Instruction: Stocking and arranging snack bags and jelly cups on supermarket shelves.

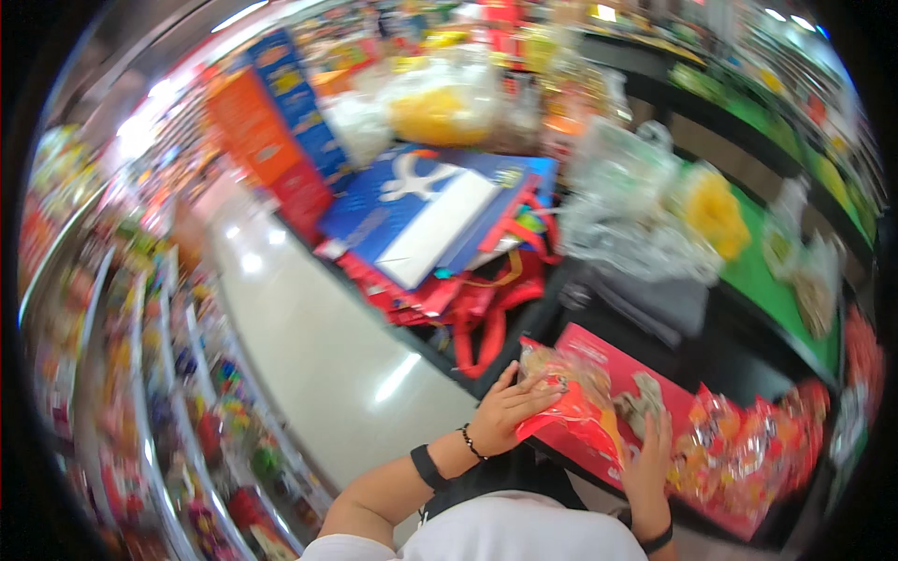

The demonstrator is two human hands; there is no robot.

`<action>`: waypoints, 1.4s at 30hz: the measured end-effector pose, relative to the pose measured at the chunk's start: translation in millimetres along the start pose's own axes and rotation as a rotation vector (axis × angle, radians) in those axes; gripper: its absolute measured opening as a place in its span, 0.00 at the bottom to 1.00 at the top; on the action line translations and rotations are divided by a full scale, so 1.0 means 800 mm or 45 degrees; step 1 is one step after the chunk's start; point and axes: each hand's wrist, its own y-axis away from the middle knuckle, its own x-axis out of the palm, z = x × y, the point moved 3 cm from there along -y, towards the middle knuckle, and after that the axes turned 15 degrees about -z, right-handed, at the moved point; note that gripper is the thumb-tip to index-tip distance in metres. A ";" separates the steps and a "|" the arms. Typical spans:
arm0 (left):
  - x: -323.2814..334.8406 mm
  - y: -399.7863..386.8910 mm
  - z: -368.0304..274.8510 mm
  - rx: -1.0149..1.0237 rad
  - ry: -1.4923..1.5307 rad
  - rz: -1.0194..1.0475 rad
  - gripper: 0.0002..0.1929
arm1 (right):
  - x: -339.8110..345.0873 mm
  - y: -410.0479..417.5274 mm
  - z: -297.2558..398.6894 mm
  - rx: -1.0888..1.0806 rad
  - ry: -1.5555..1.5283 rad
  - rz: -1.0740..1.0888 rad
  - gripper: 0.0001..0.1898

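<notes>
My left hand holds the left side of a red, partly clear plastic food packet, its fingers laid across the top. At the packet's other end is my right hand, upright with the thumb side against it. A crumpled beige cloth lies just beyond the right fingertips. Beneath these is a flat pink-red board or box on a black counter. To the right of my right hand stand several similar red, clear-fronted packets. What is inside the packets is too blurred to tell.
A stack of blue and red gift bags with red handles lies ahead. Clear plastic bags and a dark grey folded item are on the right, beside a green-lined shelf. Stocked shelves line the aisle floor at left.
</notes>
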 end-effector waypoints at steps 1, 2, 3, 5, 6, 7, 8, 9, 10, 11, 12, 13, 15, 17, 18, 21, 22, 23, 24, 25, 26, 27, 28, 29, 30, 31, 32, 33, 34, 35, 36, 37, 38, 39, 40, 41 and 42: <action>-0.019 0.001 -0.005 -0.091 0.166 -0.138 0.20 | 0.001 0.008 0.001 0.013 -0.046 0.081 0.32; -0.035 0.008 -0.012 -0.160 0.212 -0.227 0.17 | 0.001 0.020 0.003 -0.021 -0.082 0.119 0.32; -0.049 0.018 -0.022 -0.236 0.216 -0.269 0.18 | 0.000 0.022 0.016 -0.079 -0.163 0.133 0.35; -0.081 0.046 -0.043 -0.340 0.242 -0.360 0.17 | -0.006 0.026 0.058 -0.336 -0.163 0.083 0.29; -0.102 0.069 -0.058 -0.366 0.154 -0.422 0.17 | -0.001 0.031 0.074 -0.381 -0.313 0.253 0.34; -0.116 0.094 -0.069 -0.463 0.104 -0.410 0.18 | 0.007 0.036 0.090 -0.426 -0.446 0.424 0.39; -0.127 0.118 -0.078 -0.559 0.064 -0.400 0.18 | 0.014 0.044 0.111 -0.352 -0.622 0.512 0.39; -0.139 0.143 -0.091 -0.575 -0.007 -0.462 0.18 | 0.015 0.048 0.142 -0.413 -0.514 0.644 0.38; -0.150 0.169 -0.105 -0.687 -0.100 -0.482 0.17 | 0.023 0.061 0.168 -0.629 -0.496 0.641 0.35; -0.165 0.194 -0.116 -0.800 -0.191 -0.503 0.15 | 0.036 0.074 0.192 -0.841 -0.481 0.625 0.33; -0.190 0.214 -0.135 -0.810 -0.267 -0.569 0.15 | 0.063 0.084 0.184 -0.925 -0.535 0.638 0.33; -0.207 0.238 -0.147 -1.101 -0.079 -0.563 0.13 | 0.092 0.094 0.183 -0.953 -0.660 0.727 0.32; -0.235 0.289 -0.167 -1.391 0.079 -0.625 0.12 | 0.150 0.118 0.204 -0.987 -0.891 0.927 0.31; -0.270 0.339 -0.198 -1.287 0.077 -0.883 0.11 | 0.198 0.159 0.252 -1.005 -1.115 1.154 0.30; -0.295 0.351 -0.218 -1.278 0.083 -0.981 0.13 | 0.219 0.183 0.279 -0.987 -1.206 1.265 0.29; -0.351 0.418 -0.269 -1.257 -0.234 -1.133 0.12 | 0.258 0.262 0.359 -0.919 -1.440 1.637 0.27; -0.366 0.444 -0.285 -1.285 -0.345 -1.216 0.12 | 0.265 0.290 0.382 -0.882 -1.498 1.770 0.27; -0.380 0.464 -0.304 -1.305 -0.374 -1.247 0.12 | 0.271 0.318 0.404 -0.838 -1.549 1.903 0.26; -0.400 0.474 -0.318 -1.315 -0.422 -1.382 0.12 | 0.250 0.345 0.451 -0.756 -1.585 2.005 0.25; -0.418 0.486 -0.328 -1.321 -0.476 -1.520 0.12 | 0.207 0.373 0.531 -0.676 -1.621 2.109 0.25; -0.420 0.525 -0.336 -1.455 -0.486 -1.672 0.13 | 0.181 0.401 0.585 -0.628 -1.662 2.242 0.24; -0.436 0.531 -0.352 -1.462 -0.497 -1.688 0.13 | 0.192 0.423 0.582 -0.557 -1.692 2.352 0.24; -0.456 0.534 -0.367 -1.482 -0.368 -1.873 0.13 | 0.201 0.439 0.595 -0.468 -1.720 2.450 0.23; -0.472 0.542 -0.378 -1.494 -0.229 -2.052 0.12 | 0.212 0.454 0.601 -0.373 -1.746 2.542 0.22; -0.480 0.564 -0.380 -1.511 -0.167 -2.079 0.18 | 0.188 0.459 0.641 -0.459 -1.828 2.452 0.18; -0.490 0.577 -0.381 -1.513 -0.183 -2.093 0.18 | 0.183 0.470 0.671 -0.465 -1.830 2.472 0.18; -0.503 0.587 -0.380 -1.439 -0.226 -2.079 0.21 | 0.184 0.480 0.697 -0.371 -1.836 2.542 0.18; -0.515 0.597 -0.377 -1.367 -0.268 -2.062 0.25 | 0.183 0.487 0.727 -0.274 -1.839 2.609 0.18; -0.519 0.615 -0.373 -1.509 -0.321 -1.999 0.28 | 0.166 0.487 0.760 -0.231 -1.757 2.711 0.17; -0.526 0.629 -0.366 -1.511 -0.330 -2.016 0.28 | 0.165 0.494 0.792 -0.239 -1.747 2.730 0.17; -0.533 0.641 -0.360 -1.520 -0.369 -2.031 0.29 | 0.167 0.502 0.820 -0.271 -1.764 2.779 0.17; -0.542 0.652 -0.353 -1.527 -0.409 -2.049 0.30 | 0.168 0.510 0.849 -0.305 -1.778 2.831 0.18; -0.563 0.659 -0.348 -1.326 -0.351 -2.123 0.32 | 0.167 0.522 0.882 -0.338 -1.751 2.868 0.18; -0.585 0.660 -0.345 -1.329 -0.344 -2.155 0.32 | 0.169 0.534 0.913 -0.361 -1.715 2.895 0.19; -0.612 0.663 -0.350 -1.331 -0.437 -2.278 0.31 | 0.173 0.551 0.945 -0.368 -1.692 2.981 0.18; -0.634 0.666 -0.354 -1.329 -0.538 -2.413 0.30 | 0.176 0.568 0.977 -0.383 -1.658 3.077 0.18; -0.655 0.667 -0.352 -1.316 -0.545 -2.450 0.30 | 0.176 0.575 1.007 -0.412 -1.627 3.103 0.18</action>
